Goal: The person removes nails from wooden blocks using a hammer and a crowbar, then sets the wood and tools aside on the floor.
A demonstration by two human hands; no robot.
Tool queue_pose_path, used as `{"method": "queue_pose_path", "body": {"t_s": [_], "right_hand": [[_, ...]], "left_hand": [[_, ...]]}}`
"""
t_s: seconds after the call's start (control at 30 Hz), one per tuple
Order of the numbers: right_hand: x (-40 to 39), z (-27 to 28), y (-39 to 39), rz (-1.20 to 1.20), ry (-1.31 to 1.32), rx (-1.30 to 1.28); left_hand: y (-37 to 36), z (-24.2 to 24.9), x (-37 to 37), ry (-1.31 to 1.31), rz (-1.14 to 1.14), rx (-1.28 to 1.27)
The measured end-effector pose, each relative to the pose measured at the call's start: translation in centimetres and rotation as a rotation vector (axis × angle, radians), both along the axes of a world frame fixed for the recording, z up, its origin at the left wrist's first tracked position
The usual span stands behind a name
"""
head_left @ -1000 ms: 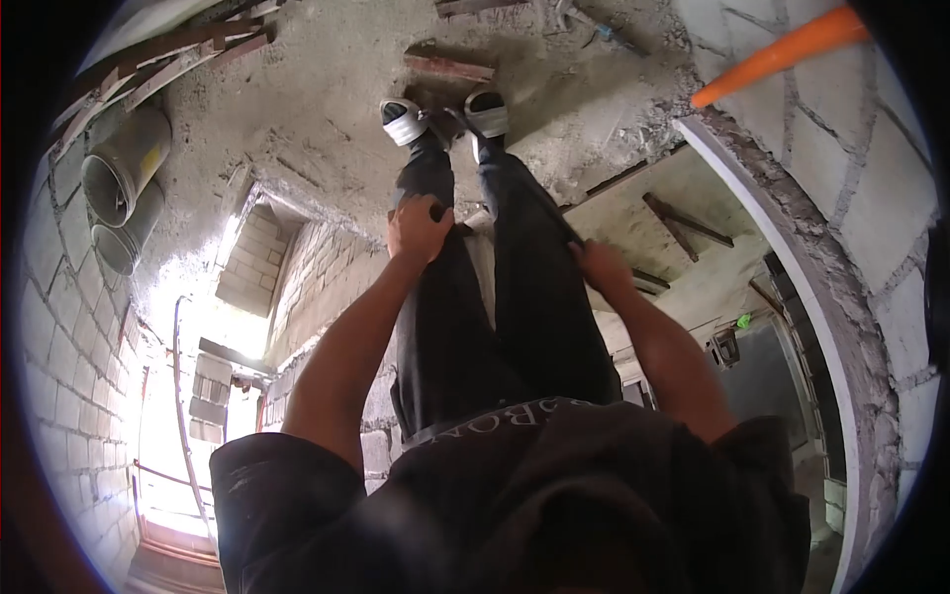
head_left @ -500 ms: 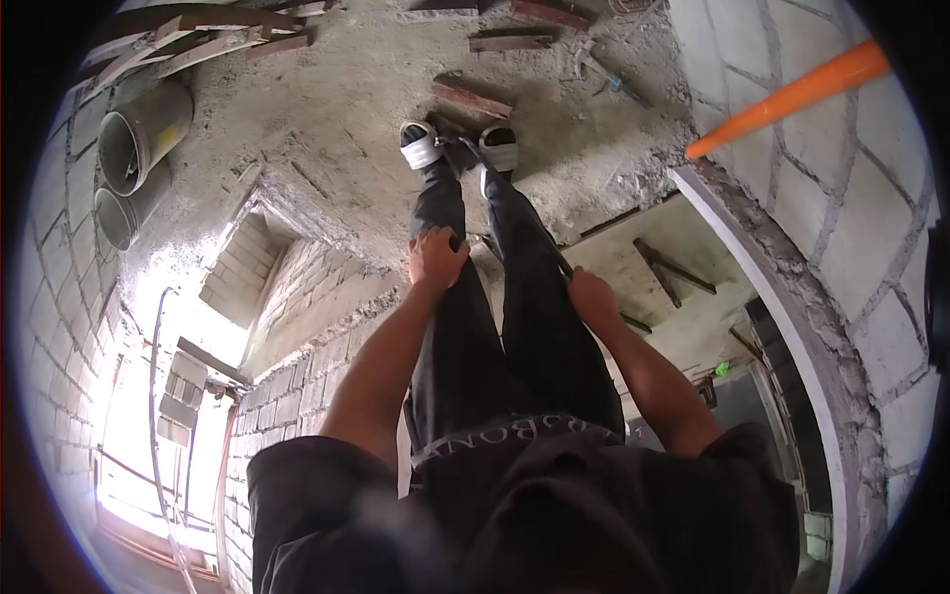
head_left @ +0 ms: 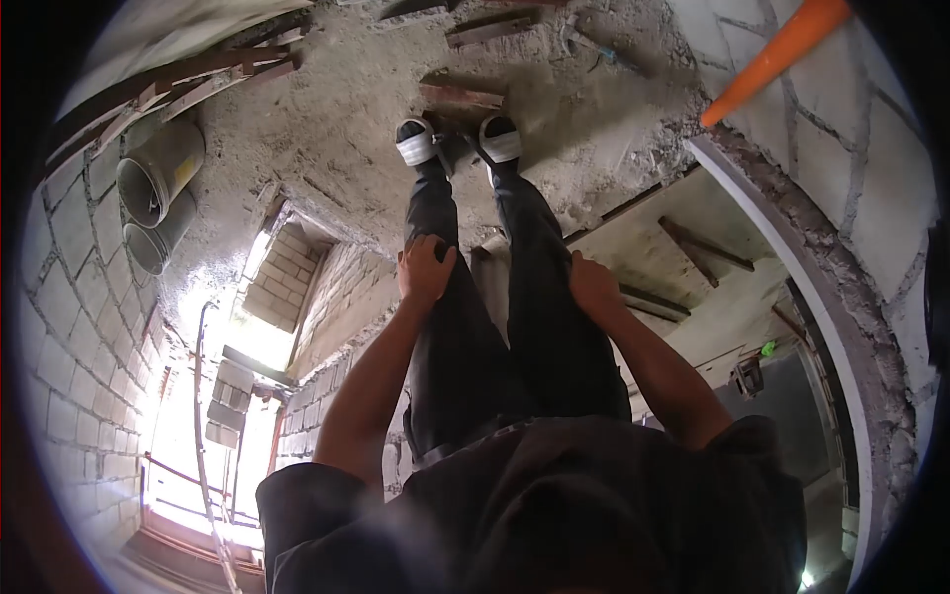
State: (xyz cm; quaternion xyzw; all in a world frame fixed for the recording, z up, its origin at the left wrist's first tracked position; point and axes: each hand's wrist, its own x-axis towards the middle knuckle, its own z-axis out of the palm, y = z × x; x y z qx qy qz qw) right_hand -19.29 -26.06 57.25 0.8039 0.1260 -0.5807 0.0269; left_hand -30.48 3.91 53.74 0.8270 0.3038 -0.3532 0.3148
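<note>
Dark cloth trousers point(head_left: 465, 356) touched by left hand point(head_left: 426, 272), pinch unclear; right hand point(head_left: 595, 287) curled shut alongside, contents hidden; rough floor point(head_left: 336, 109) below.

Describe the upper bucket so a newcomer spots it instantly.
Find the pale block wall at the picture's left edge. Beside it, the grey upper bucket sits next to a lower bucket. Only the upper one shows a yellow patch.
</note>
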Motion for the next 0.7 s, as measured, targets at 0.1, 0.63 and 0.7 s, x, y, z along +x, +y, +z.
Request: {"method": "queue_pose_path", "body": {"t_s": [0.1, 0.63, 0.7], "right_hand": [[-0.5, -0.4, 0.3, -0.033, 0.009, -0.024], [-2.8, -1.0, 0.7, -0.005, -0.164, -0.095], [-3.1, -1.1, 0.5, -0.043, -0.164, -0.087]], "left_hand": [[-0.6, -0.9, 0.0, -0.02, -0.081, 0.026], [1.9, -4.2, 4.4, 0.004, -0.301, -0.011], [1.9, -4.3, 4.9, 0.011, -0.331, -0.015]]}}
